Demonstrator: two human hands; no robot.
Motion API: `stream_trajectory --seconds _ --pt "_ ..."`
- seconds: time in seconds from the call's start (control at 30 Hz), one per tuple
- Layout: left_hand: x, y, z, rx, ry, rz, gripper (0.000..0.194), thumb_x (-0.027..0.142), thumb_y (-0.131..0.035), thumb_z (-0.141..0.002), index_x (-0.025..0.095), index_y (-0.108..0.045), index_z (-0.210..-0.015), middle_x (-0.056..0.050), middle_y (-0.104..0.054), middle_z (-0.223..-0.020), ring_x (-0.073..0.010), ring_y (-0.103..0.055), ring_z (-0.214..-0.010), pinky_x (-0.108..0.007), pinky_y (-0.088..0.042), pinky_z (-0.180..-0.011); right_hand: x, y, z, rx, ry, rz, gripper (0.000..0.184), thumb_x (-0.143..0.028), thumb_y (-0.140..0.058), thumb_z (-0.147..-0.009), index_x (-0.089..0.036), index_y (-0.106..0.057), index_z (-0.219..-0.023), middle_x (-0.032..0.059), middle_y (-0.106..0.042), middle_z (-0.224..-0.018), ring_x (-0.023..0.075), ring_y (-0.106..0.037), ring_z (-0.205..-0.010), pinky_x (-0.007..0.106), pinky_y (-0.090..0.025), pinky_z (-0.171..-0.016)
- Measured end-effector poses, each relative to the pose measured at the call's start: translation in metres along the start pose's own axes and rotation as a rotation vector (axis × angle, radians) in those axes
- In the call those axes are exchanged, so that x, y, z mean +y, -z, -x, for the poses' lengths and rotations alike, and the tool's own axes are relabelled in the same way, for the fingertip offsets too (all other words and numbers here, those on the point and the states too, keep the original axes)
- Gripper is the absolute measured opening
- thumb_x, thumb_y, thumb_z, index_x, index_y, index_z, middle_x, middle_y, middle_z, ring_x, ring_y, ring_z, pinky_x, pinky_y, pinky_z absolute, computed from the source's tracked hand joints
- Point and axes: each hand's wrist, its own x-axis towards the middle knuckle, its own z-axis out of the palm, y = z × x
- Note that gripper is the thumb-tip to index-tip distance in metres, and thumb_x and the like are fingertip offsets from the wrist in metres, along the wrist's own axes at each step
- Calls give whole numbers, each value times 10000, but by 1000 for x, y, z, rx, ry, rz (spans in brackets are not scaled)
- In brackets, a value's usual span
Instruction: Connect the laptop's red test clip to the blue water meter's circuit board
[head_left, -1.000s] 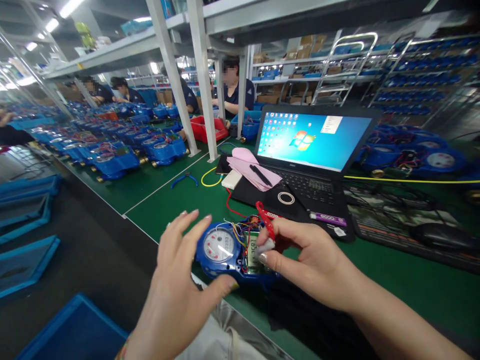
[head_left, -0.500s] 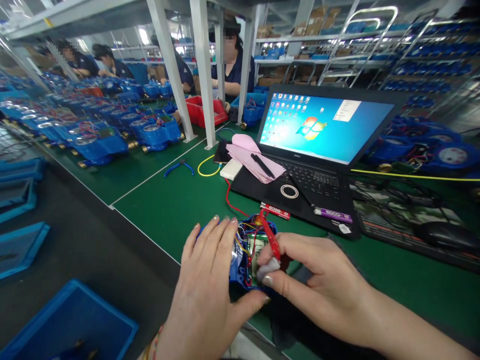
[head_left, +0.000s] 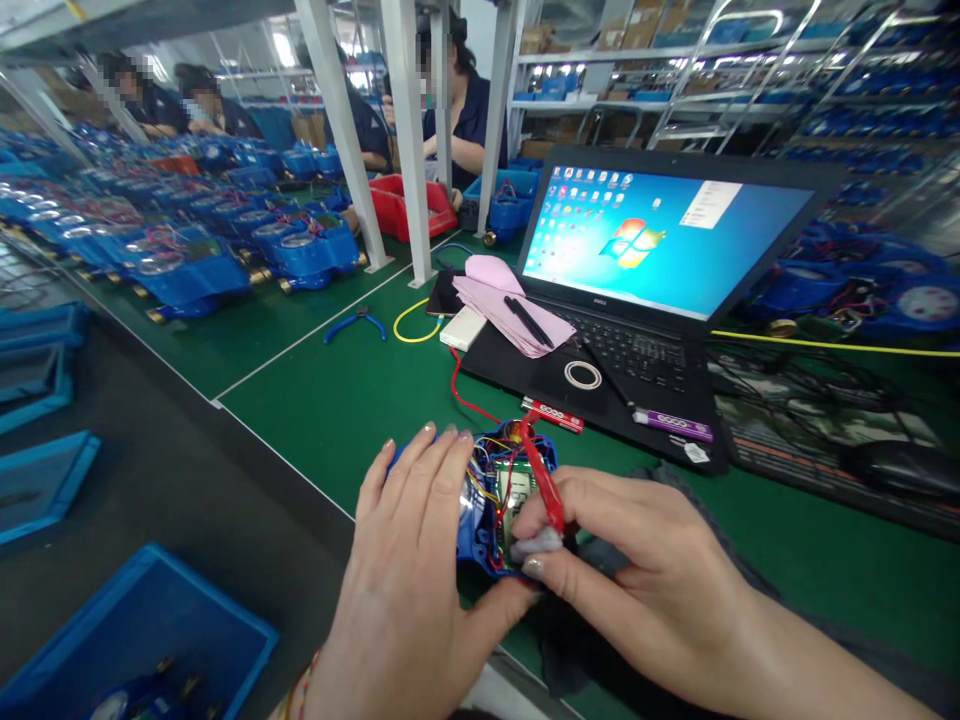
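Left hand (head_left: pixel 412 570) over the blue meter (head_left: pixel 471 548) on the green bench (head_left: pixel 315 400), hiding most of its dial (head_left: pixel 470 503); whether it grips cannot be told. Right hand (head_left: pixel 652 570), finger and thumb clamped on the red lead's (head_left: pixel 544 480) grey end, partly covers the display (head_left: pixel 516 490). Coloured wires (head_left: pixel 487 478) crowd the housing. Beyond: 1 laptop (head_left: pixel 637 240); farther, posts (head_left: pixel 409 150) partly hide 1 co-worker (head_left: pixel 474 125).

Light is bright, the laptop screen (head_left: pixel 667 240) glows, and the edges blur and stretch.
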Motion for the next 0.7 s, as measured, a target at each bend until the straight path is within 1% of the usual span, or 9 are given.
stream_trajectory --seconds 0.33,0.7 --pt "0 -1 0 7 5 7 662 458 -531 -804 77 -354 -1316 -149 -470 -1338 -270 -366 -1292 -493 -263 -1088 -1 0 1 -9 -8 56 78 -94 -523 -850 -156 -565 -828 9 -584 -693 124 -537 -621 241 -401 -561" --pt "1 -1 -2 27 6 16 642 441 -532 -801 66 -377 -1298 -153 -495 -1313 -264 -391 -1276 -494 -278 -1080 -2 -3 2 44 27 96 56 -113 -542 -847 -150 -577 -824 15 -586 -693 131 -550 -631 242 -425 -567"
